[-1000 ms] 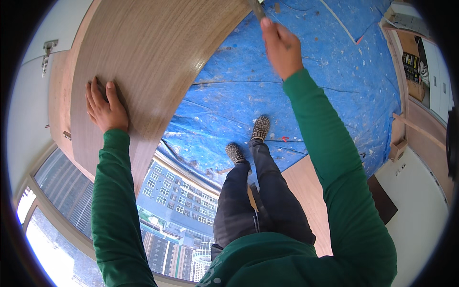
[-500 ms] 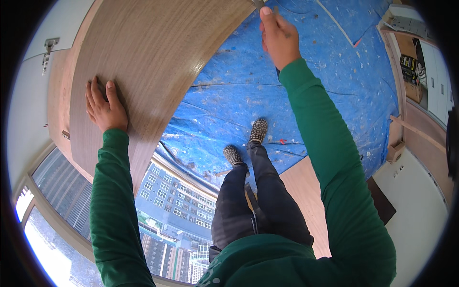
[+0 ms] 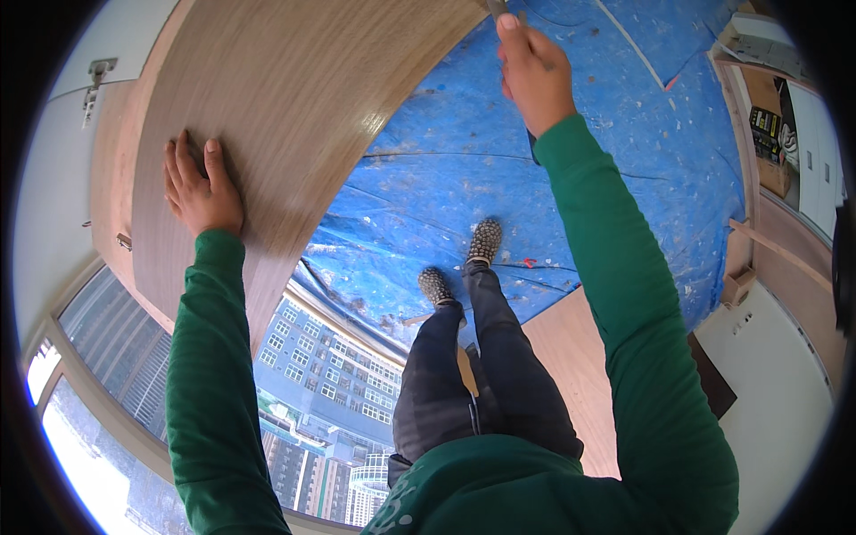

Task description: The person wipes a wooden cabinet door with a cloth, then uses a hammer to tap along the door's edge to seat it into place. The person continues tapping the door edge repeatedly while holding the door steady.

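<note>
My left hand [image 3: 205, 187] lies flat on a wood-grain panel [image 3: 276, 116], fingers spread, close to the panel's left edge. At the top of the view, my right hand [image 3: 538, 78] is wrapped around a hand tool [image 3: 498, 8] with a grey metal end. The tool's tip meets the panel's right edge or stands very near it; the picture's border cuts it off. A dark end of it shows below the fist. Its exact kind cannot be made out.
A paint-spotted blue tarp [image 3: 624, 196] covers the floor under my feet. Bare plywood [image 3: 575, 366] lies by my right leg. Windows [image 3: 330, 357] are low on the left. A cabinet door with a metal hinge [image 3: 98, 80] stands at far left, an open cabinet [image 3: 767, 98] at far right.
My right hand and the tool have shifted slightly right and down along the panel's edge. My left hand stays on the panel, and the whole view has moved a little.
</note>
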`<state>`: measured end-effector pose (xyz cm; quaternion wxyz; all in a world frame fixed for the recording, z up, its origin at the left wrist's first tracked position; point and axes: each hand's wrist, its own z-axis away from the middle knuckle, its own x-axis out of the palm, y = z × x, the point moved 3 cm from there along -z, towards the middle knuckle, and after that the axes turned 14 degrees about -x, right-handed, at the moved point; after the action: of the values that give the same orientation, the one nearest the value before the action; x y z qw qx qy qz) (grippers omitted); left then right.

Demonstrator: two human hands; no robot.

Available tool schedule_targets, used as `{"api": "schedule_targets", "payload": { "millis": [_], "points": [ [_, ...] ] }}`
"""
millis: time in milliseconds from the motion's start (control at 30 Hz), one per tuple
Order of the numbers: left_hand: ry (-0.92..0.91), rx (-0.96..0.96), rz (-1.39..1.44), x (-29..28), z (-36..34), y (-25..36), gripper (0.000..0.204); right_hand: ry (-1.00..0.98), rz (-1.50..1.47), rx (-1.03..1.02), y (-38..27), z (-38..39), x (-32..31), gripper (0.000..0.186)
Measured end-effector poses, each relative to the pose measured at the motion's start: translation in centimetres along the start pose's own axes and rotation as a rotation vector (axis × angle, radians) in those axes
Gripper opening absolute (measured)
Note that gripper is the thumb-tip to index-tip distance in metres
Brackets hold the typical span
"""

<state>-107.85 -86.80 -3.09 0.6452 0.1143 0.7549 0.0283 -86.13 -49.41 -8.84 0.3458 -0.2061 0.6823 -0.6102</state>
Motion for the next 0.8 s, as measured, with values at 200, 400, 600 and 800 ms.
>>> {"api": "schedule_targets", "payload": {
  "millis": [200,400,600,800],
  "points": [
    [0.011,-0.001,0.012,0.3,0.0,-0.3,0.068,-0.121,0.005,0.36,-1.3,7.7,0.0,0.057],
    [0.019,0.006,0.004,0.3,0.0,-0.3,0.069,-0.083,0.018,0.019,-0.4,2.6,1.4,0.058],
    [0.025,0.002,0.007,0.4,-0.1,-0.3,0.069,-0.08,0.104,0.277,-0.3,6.2,1.0,0.061],
    [0.011,-0.007,0.009,0.5,-0.1,-0.5,0.07,-0.056,0.066,0.054,-1.6,2.9,1.7,0.058]
  ]
}}
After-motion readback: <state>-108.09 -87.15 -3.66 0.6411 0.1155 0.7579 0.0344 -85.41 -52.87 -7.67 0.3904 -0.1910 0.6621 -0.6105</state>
